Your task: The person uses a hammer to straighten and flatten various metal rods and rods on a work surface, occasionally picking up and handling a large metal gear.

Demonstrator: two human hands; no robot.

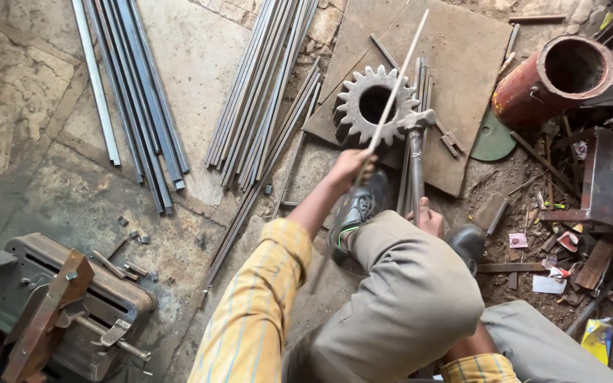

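The thin rod (396, 81), slanting over the gear (370, 106) on the floor, is clasped in the left hand (352, 167) while the hammer (416, 152) is gripped by the right hand (428, 218); it is best kept steady and struck squarely.

A rusty red pipe (555, 79) is lying right of the gear (370, 105), with a green disc (494, 140) resting between them. Long steel bars (133, 92) are lying well left of the gear. A worn machine (65, 305) is sitting far below and left of it.
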